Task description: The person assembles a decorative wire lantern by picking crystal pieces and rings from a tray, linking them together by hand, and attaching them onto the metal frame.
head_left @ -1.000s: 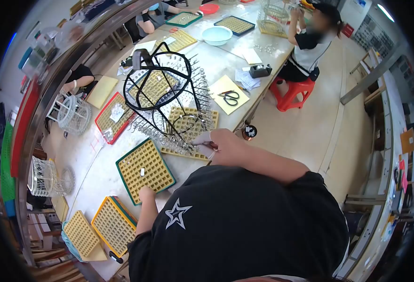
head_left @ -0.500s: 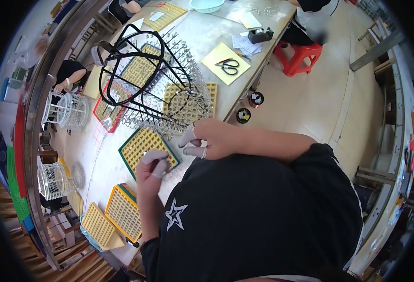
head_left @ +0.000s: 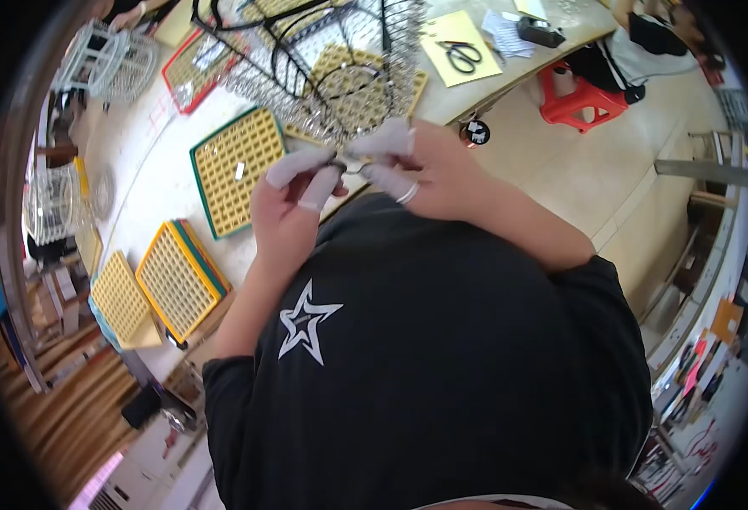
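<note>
White finger covers sit on the thumbs and forefingers of both hands. My left hand [head_left: 289, 191] pinches one side of a small dark and silvery metal piece [head_left: 350, 169], too small to name. From the other side, the thumb and forefinger of my right hand [head_left: 433, 170] close on it too. Both hands are in front of my chest at the table edge. Just beyond them stands a black wire rack [head_left: 206, 25], densely hung with small silvery pieces [head_left: 406, 51]. Left of my left hand lies a yellow gridded tray [head_left: 221, 170] with a green rim and a small white tag [head_left: 240, 172] on it.
More gridded trays [head_left: 178, 280] lean at the near left; a red-rimmed tray [head_left: 189, 76] lies farther back. Scissors [head_left: 462, 58] rest on yellow paper [head_left: 450, 72] beside a tape dispenser [head_left: 540, 32]. A red stool [head_left: 582, 102] with a seated person is at right. White wire racks [head_left: 51, 204] stand at left.
My hands have come together from apart, and a small metal piece now shows between their fingertips. My left hand has left the green-rimmed tray. The view has shifted, moving the table upward.
</note>
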{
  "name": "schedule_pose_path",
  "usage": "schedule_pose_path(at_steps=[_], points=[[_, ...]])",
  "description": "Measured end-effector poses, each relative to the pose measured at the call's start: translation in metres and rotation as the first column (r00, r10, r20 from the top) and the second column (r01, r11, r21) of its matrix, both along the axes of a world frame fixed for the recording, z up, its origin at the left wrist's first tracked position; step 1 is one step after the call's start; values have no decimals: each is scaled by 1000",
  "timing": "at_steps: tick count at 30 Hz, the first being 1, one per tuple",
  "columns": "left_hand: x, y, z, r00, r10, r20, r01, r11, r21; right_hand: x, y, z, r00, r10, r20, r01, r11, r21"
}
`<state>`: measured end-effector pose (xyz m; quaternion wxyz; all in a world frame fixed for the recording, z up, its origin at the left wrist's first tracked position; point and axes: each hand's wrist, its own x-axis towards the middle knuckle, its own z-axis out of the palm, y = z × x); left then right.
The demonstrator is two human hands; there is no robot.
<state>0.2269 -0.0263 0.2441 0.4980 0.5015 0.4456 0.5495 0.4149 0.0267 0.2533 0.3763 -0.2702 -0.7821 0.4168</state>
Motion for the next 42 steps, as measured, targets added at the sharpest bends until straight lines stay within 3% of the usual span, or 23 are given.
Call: schedule_pose_path(at_steps=[1,4,6,8,10,11,13,20,26,29,42], points=[[0,1,-3,999,29,29,-29,999,15,-1,1,-7,998,45,-39,-53,971,-232],[1,3,-3,984,127,-124,-112,986,123,-4,0,-2,981,-192,-24,177,942,-284],[-3,4,-5,903,193,-383,-93,960,264,-2,3,1,980,-182,85,197,949,-245],[-2,4,2,883,228,-410,-111,951,290,-6,0,-4,981,-195,17,193,954,-230],[-2,4,8,715,328,-617,-19,892,452,-6,-3,1,987,-157,15,156,960,-231],[-3,3,10,712,326,-622,-8,889,458,-6,-3,8,987,-161,14,160,960,-229],[-2,4,11,712,355,-606,-15,870,492,-3,-5,20,977,-94,189,130,973,-188],[-1,7,7,749,387,-538,-48,841,538,-6,-10,12,993,-100,68,103,993,-52],[-1,11,6,739,377,-559,-18,840,543,-7,-10,14,989,-115,93,112,993,35],[-1,10,3,773,353,-527,-36,854,519,-7,-10,18,983,-70,168,74,997,-12],[-2,8,-2,807,358,-470,-70,848,526,-11,-9,14,987,-108,122,105,994,36]])
